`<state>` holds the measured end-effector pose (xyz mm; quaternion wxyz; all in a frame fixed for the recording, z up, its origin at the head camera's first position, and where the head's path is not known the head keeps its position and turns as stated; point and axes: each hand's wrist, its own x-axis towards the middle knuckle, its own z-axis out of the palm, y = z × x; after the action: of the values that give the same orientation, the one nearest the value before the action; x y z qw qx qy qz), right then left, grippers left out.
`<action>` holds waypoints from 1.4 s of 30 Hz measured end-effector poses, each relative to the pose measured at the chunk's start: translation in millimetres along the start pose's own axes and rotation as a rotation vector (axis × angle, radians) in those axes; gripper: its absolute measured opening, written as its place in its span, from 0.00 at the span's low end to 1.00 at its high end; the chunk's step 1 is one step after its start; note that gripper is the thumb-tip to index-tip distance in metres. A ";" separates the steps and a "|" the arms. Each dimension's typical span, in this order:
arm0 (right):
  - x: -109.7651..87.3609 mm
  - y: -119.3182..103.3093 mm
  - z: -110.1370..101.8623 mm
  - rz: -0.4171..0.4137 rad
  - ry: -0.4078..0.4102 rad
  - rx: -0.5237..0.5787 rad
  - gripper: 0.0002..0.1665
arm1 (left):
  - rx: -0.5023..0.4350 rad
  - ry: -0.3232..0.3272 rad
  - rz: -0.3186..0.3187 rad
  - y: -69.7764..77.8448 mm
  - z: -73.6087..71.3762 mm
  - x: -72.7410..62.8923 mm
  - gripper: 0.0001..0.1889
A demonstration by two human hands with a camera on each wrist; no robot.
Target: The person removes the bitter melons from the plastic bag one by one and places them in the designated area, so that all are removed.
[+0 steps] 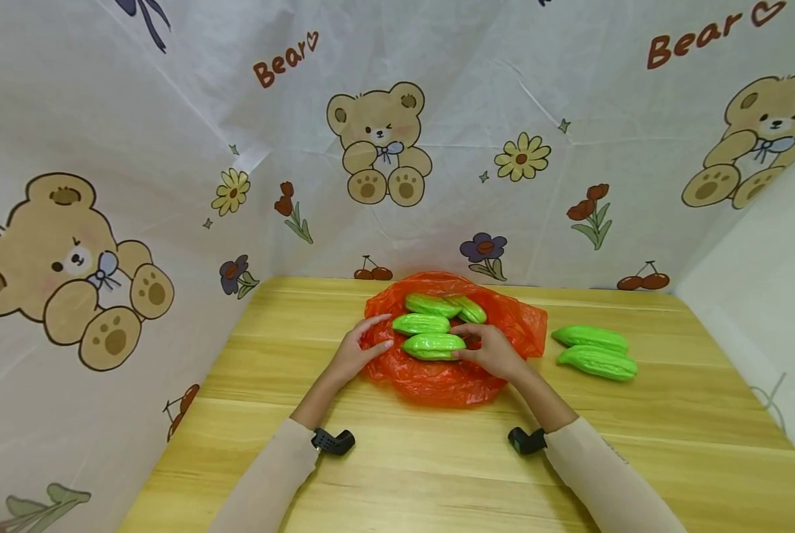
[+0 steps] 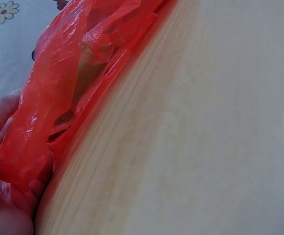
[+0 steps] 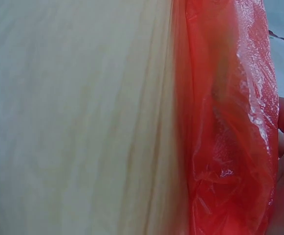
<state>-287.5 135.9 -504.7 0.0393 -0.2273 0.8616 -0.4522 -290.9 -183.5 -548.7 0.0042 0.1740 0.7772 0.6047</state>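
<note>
A crumpled red plastic bag (image 1: pixel 451 389) lies spread on the table with several glossy green bitter melons in it. My right hand (image 1: pixel 494 354) holds the right end of the front bitter melon (image 1: pixel 431 346) between thumb and fingers. Just behind that one lies another bitter melon (image 1: pixel 417 323), with more at the back of the bag. At the bag's left side, my left hand (image 1: pixel 357 352) has its thumb and fingers spread apart, near the left ends of the melons. In both wrist views the red bag (image 2: pixel 49 98) hides much of the fingers.
Two more bitter melons (image 1: pixel 597 363) lie side by side on the wooden table (image 1: pixel 417 474), right of the bag. A white cloth (image 1: pixel 464 74) with printed bears hangs behind the table and along its left side. A white wall (image 1: pixel 770 296) stands at the right.
</note>
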 end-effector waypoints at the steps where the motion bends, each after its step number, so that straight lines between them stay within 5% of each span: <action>1: -0.1 0.0 -0.2 0.002 -0.001 -0.004 0.24 | -0.001 -0.002 0.003 -0.1 0.2 0.2 0.31; 17: -5.4 -2.3 -6.5 -0.022 -0.010 0.060 0.22 | 0.022 -0.001 -0.008 0.2 0.1 1.2 0.32; 42: -13.4 -12.8 -12.7 0.060 0.020 0.268 0.25 | 0.024 0.008 0.003 -1.7 -0.4 -1.9 0.30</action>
<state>-274.4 145.1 -488.9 0.0743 -0.1899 0.8002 -0.5641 -289.7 -184.8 -550.5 -0.0022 0.1728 0.7842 0.5959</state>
